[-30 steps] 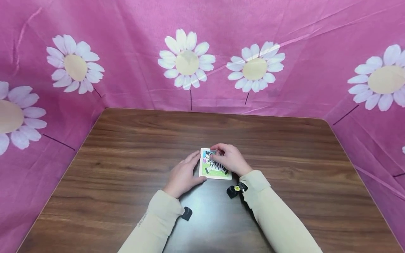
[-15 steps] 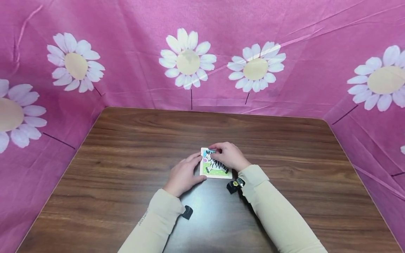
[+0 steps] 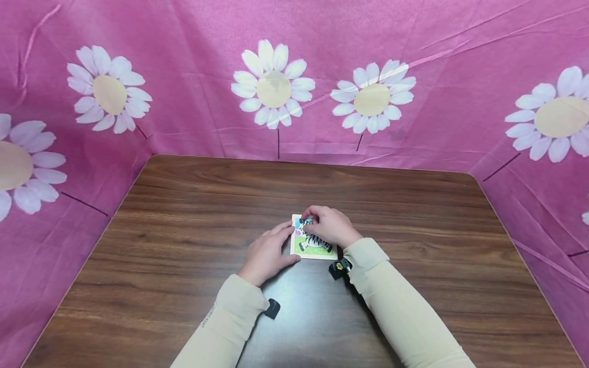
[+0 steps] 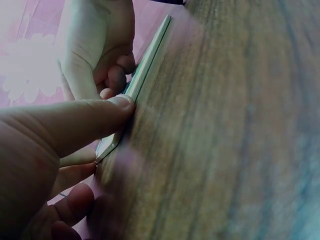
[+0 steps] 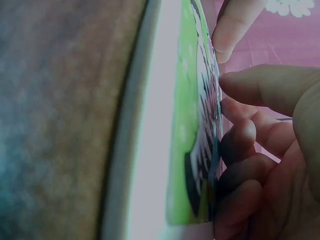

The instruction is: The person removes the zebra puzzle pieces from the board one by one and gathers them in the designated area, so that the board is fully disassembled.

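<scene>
A small square zebra puzzle [image 3: 315, 250] with a pale border lies on the wooden table. At its left side my left hand [image 3: 267, 255] holds the board, fingers along the left edge and thumb at the near corner. In the left wrist view, the left thumb [image 4: 100, 117] presses against the board's thin edge. My right hand [image 3: 333, 225] reaches over the upper part, thumb and forefinger pinching at a puzzle piece by the zebra's head, mostly hidden by the fingers. The right wrist view shows the right thumb [image 5: 265, 90] and curled fingers close against the picture.
The brown table [image 3: 184, 214] spreads around the puzzle on all sides. Pink cloth [image 3: 198, 92] with white daisies hangs behind and at both sides. A black camera mount [image 3: 339, 268] sits at the right wrist, and another [image 3: 272, 308] at the left.
My right hand has shifted slightly left over the zebra's head, its fingers more bent. My left hand stays at the board's left edge.
</scene>
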A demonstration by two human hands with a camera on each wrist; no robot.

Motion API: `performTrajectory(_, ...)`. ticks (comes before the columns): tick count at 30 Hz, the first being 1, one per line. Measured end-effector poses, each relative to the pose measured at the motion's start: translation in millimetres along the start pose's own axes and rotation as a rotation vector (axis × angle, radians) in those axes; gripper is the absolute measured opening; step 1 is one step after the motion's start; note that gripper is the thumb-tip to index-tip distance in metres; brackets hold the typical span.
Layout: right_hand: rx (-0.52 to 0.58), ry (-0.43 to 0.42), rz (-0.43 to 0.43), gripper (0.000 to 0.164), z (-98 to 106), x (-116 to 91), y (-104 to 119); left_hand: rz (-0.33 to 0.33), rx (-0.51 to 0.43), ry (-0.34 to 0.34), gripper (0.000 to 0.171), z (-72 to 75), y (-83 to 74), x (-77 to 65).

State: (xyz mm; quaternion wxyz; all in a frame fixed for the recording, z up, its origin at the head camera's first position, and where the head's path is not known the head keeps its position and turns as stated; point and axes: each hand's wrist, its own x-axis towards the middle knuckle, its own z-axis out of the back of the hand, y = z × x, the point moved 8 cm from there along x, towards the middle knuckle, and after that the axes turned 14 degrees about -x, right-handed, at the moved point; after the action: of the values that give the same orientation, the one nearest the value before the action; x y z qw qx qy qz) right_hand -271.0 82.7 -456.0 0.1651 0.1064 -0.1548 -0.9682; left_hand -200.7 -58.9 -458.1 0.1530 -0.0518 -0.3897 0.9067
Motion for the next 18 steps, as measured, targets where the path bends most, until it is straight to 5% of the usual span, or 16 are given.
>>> performTrajectory(3, 0.034, -0.015, 0.012, 0.013, 0.8, -1.0, 0.2, 0.005, 0.001, 0.0, 0.073, -0.4, 0.0, -0.1)
performTrajectory(10, 0.401, -0.189, -0.072, 0.011, 11.5, -23.8, -23.5, 0.018, 0.012, 0.034, 0.071, -6.6, -1.7, -0.7)
performTrajectory(18, 0.378, -0.277, -0.2, 0.018, 15.1, -42.3, -43.1, 0.014, 0.007, 0.012, 0.069, -2.2, -3.5, 0.3)
